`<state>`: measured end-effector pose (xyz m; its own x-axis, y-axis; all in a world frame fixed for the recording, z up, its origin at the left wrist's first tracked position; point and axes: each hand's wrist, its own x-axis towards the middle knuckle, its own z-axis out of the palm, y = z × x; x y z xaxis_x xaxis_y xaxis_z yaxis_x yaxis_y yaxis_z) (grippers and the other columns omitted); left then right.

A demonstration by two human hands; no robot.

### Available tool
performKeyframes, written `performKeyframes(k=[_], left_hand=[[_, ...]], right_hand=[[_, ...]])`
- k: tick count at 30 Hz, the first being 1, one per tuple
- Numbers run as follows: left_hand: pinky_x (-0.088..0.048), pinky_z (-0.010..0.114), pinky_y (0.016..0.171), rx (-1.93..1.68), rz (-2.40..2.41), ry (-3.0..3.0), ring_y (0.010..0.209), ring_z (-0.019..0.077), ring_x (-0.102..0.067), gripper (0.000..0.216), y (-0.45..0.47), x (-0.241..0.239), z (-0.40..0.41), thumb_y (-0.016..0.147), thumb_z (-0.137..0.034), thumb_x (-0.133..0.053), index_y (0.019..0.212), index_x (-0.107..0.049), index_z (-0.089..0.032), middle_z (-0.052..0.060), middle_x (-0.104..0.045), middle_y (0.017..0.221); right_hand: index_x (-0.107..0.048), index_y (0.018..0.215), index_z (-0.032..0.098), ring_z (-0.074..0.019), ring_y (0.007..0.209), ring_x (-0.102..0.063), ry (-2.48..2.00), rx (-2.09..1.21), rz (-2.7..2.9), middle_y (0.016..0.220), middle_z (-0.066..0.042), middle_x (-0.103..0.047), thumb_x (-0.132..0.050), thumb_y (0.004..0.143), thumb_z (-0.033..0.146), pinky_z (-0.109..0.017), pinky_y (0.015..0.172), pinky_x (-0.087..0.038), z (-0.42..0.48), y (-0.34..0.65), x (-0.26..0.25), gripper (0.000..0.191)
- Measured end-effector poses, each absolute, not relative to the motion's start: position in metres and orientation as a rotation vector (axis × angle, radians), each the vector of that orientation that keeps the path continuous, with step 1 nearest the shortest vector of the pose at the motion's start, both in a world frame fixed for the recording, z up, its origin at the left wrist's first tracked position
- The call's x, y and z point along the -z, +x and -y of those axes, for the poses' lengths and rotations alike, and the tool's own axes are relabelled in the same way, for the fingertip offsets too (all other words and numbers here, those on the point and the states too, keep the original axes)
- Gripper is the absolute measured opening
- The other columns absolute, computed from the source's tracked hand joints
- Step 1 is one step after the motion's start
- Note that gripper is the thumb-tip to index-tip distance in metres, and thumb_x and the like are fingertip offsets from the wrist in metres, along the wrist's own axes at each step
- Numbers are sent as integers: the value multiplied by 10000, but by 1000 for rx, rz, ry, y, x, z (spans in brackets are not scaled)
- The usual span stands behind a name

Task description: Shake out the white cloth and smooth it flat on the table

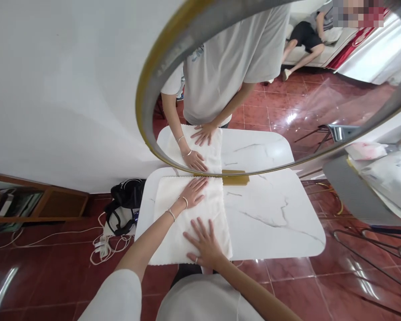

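Observation:
A white cloth (173, 240) with a finely scalloped edge lies flat over the left part of the white marble-patterned table (270, 214). My left hand (193, 192) rests flat near the cloth's far edge, its fingers stretched to the right; two bangles circle that wrist and forearm. Closer to me, my right hand (205, 245) presses palm down on the cloth's near right part with fingers spread, a ring on one finger. Neither hand grips anything.
A large round mirror (143, 89) leans over the table's far edge, reflecting both hands and a seated person (305, 38). Black bags (128, 194) and white cables (103, 247) lie left on the floor. To the right stands a grey chair (347, 191) bearing plastic bags (392, 178).

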<state>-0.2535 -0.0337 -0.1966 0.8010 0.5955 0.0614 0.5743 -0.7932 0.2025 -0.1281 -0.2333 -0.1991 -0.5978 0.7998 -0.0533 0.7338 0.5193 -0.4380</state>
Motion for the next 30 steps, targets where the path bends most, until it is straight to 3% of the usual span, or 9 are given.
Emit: performKeyframes(k=[6, 11, 13, 17, 20, 24, 30], left_hand=[[-87, 411, 1188, -161, -930, 2818, 1468, 200, -81, 627, -292, 199, 27, 935, -332, -354, 1497, -179, -117, 94, -185, 1578], [-111, 402, 1191, -157, -945, 2795, 1466, 192, -99, 608, -309, 200, 28, 939, -323, -350, 1493, -199, -125, 93, -188, 1577], [-134, 425, 1188, -203, -1052, 2755, 1464, 199, -111, 580, -315, 200, 34, 949, -330, -332, 1492, -222, -157, 92, -182, 1578], [-134, 597, 1144, -306, -1657, 2494, 1459, 291, -126, 550, -332, 204, 54, 954, -377, -325, 1472, -297, -195, 136, -191, 1570], [-83, 691, 1101, -240, -1787, 2405, 1456, 331, -114, 591, -340, 205, 63, 928, -458, -379, 1473, -296, -247, 128, -174, 1575], [-21, 719, 1082, -210, -1821, 2367, 1463, 317, -74, 602, -336, 204, 51, 926, -479, -356, 1485, -250, -282, 96, -128, 1588], [-4, 719, 1081, -220, -1843, 2324, 1466, 304, -57, 602, -326, 201, 14, 929, -486, -319, 1484, -258, -261, 91, -131, 1590]], right_hand=[[-125, 1501, 384, -380, 1440, -42, -1328, -566, 2597, 1589, -61, 17, -432, 890, 614, -685, 1085, 4, 229, -165, 198, 721], [-148, 1519, 261, -243, 1417, -243, -1464, -332, 2394, 1519, -58, -329, -374, 965, 387, -470, 1121, -268, 203, -178, 196, 611], [-125, 1524, 203, -227, 1411, -260, -1589, -178, 2219, 1482, -87, -391, -342, 973, 279, -433, 1100, -312, 178, -183, 199, 597], [-51, 1521, 98, -267, 1438, -174, -1731, 34, 2048, 1519, -165, -296, -325, 973, 268, -485, 1116, -278, 119, -186, 209, 636], [-57, 1508, 33, -273, 1440, -158, -1792, 33, 2041, 1530, -204, -242, -305, 968, 298, -490, 1123, -263, 89, -186, 217, 651], [-211, 1468, -24, -272, 1434, -156, -1894, -22, 2075, 1512, -215, -282, -299, 952, 299, -477, 1134, -235, 66, -187, 217, 616], [-419, 1370, -29, -316, 1334, -336, -2068, -103, 2087, 1407, -232, -444, -319, 931, 274, -490, 1104, -227, 23, -191, 211, 543]])
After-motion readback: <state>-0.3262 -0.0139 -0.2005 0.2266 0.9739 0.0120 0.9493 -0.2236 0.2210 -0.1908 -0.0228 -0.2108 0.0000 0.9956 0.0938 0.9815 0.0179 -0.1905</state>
